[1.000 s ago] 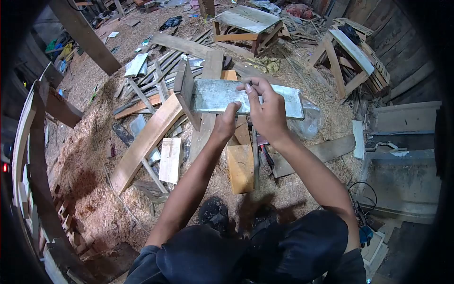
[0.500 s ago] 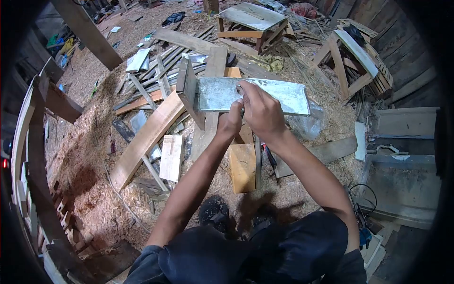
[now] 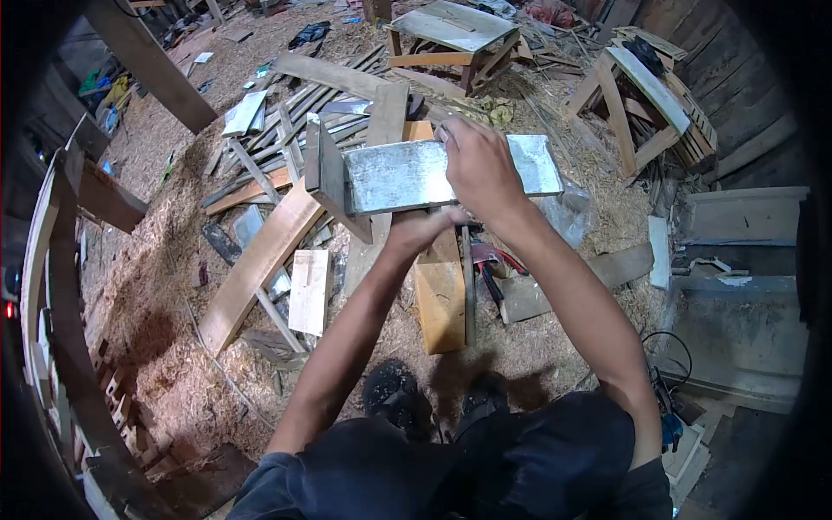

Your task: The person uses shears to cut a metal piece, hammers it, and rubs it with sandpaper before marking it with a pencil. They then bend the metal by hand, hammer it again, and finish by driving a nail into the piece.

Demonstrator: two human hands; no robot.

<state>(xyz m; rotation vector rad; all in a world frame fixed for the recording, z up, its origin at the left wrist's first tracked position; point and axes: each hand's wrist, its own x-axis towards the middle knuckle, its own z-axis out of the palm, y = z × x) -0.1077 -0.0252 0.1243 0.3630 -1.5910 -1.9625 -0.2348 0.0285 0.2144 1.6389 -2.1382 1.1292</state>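
Note:
A pale, whitish plank (image 3: 394, 180) lies crosswise before me, its left end against an upright darker board (image 3: 328, 178). Over the plank's middle, my right hand (image 3: 485, 169) is closed, with fingertips curled near the far edge. Whatever sits in those fingers is hidden. My left hand (image 3: 426, 227) reaches under the near edge, thumb side showing and the other fingers concealed by the plank. Below them is an orange-yellow wood block (image 3: 440, 299), with a red-and-black tool (image 3: 492, 282) to its right.
Loose boards and a pile of thin strips (image 3: 334, 130) lie on a shavings-covered floor. A long light plank (image 3: 260, 269) slants at left. Low wooden stands (image 3: 455, 30) are farther back. A power tool with a cable (image 3: 669, 425) lies at right, beside a large panel (image 3: 737, 347).
My left hand has gone from the plank's near edge to underneath it. My right hand has shifted right and toward the far edge. The plank's left end has moved slightly left and nearer.

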